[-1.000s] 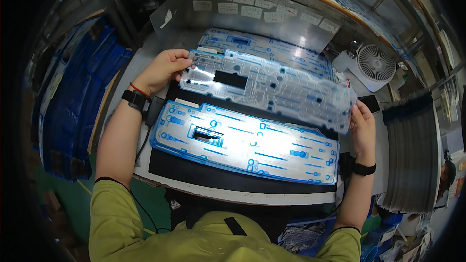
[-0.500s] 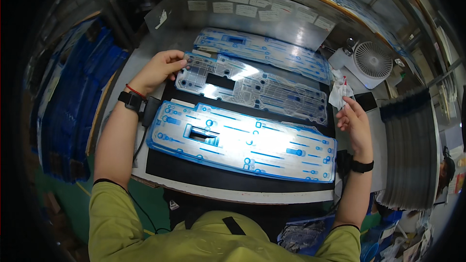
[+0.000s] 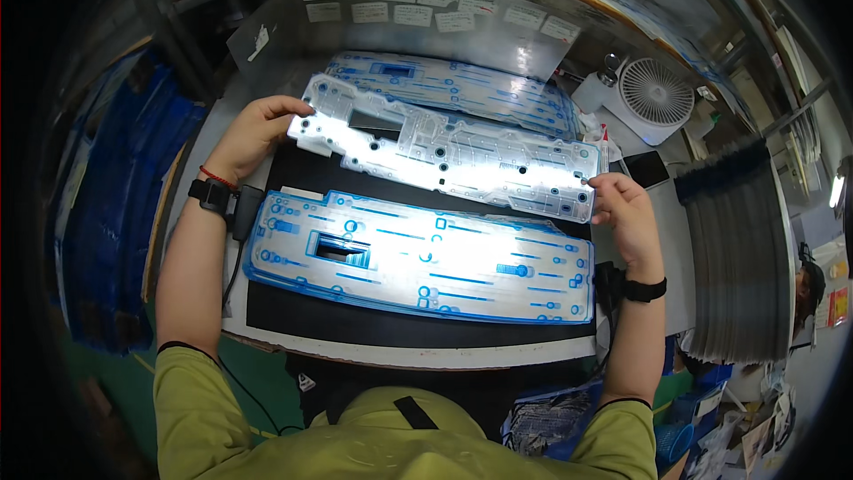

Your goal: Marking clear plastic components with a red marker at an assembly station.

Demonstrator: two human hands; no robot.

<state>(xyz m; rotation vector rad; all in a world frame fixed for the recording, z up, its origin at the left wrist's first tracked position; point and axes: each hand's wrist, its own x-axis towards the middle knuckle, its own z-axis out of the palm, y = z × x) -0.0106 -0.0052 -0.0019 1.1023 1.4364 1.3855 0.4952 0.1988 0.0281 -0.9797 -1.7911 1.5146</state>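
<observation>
A long clear plastic sheet (image 3: 484, 162) with cutouts and small holes is raised and tilted in front of me, glare across its face. My left hand (image 3: 253, 135) pinches its left end between thumb and fingers. At the other end, the fingers of my right hand (image 3: 627, 215) are closed on its right edge. Nearer to me lies a stack of blue-marked clear sheets (image 3: 462, 293) on the black mat (image 3: 293, 307), with a rectangular window through its left part. Behind the held sheet, another blue-marked stack (image 3: 475, 84) is partly covered.
A white fan (image 3: 656, 98) stands at the back right, near a dark phone (image 3: 646, 169). A tall stack of thin grey sheets (image 3: 737, 267) rises at the right. Blue bundles (image 3: 120, 204) are piled at the left. A metal panel (image 3: 400, 49) with labels closes off the back.
My right hand has moved from beside the crumpled white tissue to the sheet's right edge. The clear sheet has come up and tilted, now held at both ends. The view has shifted slightly.
</observation>
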